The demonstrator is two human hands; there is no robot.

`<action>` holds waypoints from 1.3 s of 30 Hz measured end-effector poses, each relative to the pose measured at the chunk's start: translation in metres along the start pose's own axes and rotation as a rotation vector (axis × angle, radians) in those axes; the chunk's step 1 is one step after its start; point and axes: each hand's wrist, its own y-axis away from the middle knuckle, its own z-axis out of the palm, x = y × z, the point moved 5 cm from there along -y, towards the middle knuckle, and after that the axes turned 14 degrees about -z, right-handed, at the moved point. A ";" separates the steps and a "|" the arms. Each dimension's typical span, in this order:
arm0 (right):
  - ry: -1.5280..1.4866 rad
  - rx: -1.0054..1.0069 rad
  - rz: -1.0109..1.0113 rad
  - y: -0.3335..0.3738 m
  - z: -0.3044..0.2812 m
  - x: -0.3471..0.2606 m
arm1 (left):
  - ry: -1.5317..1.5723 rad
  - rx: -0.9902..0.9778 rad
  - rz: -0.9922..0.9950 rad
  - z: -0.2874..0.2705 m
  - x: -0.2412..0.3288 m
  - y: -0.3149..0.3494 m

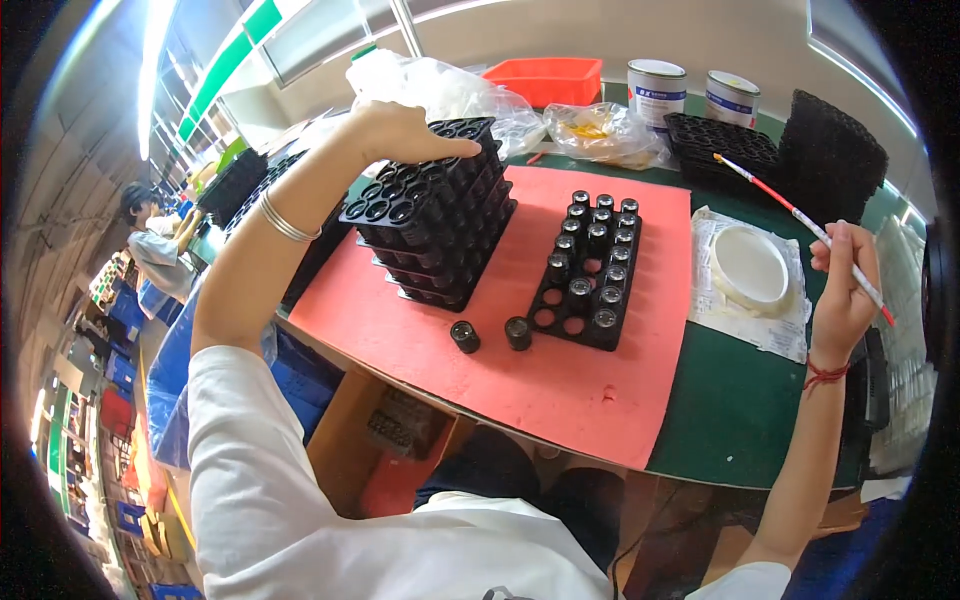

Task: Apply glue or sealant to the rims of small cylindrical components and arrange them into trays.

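My left hand (pixel 405 133) grips the top of a tall stack of black plastic trays (pixel 430 240); its thumb lies along the top, and the other fingers are mostly hidden. In my right hand (pixel 845 285) is a slim paintbrush (pixel 785 208) with a red and white handle, its yellowish tip pointing up and left. Right of the stack, a black tray (pixel 590 335) holds several short black cylinders with glassy tops (pixel 579 292), and a few of its holes are bare. Two loose black cylinders (pixel 465 337) stand on the pink sheet (pixel 560 400) in front.
A round white dish (pixel 750 265) sits on paper at the right. Behind are two paint cans (pixel 657 92), a red bin (pixel 545 80), plastic bags (pixel 605 135) and more black trays (pixel 720 147). Another person (pixel 160 240) works far left. The green table's front edge is close to me.
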 end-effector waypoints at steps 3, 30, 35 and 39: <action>0.003 0.002 0.006 0.000 0.001 -0.001 | 0.019 -0.143 -0.031 0.008 -0.004 -0.007; 0.029 -0.016 -0.017 0.003 0.003 -0.004 | 0.116 -0.430 -0.055 0.001 0.004 -0.001; 0.030 -0.028 -0.018 0.004 0.004 -0.004 | 0.100 -0.508 -0.048 0.001 0.007 -0.004; 0.039 -0.012 0.012 0.005 0.002 0.002 | 0.062 -0.557 -0.049 0.004 0.008 -0.011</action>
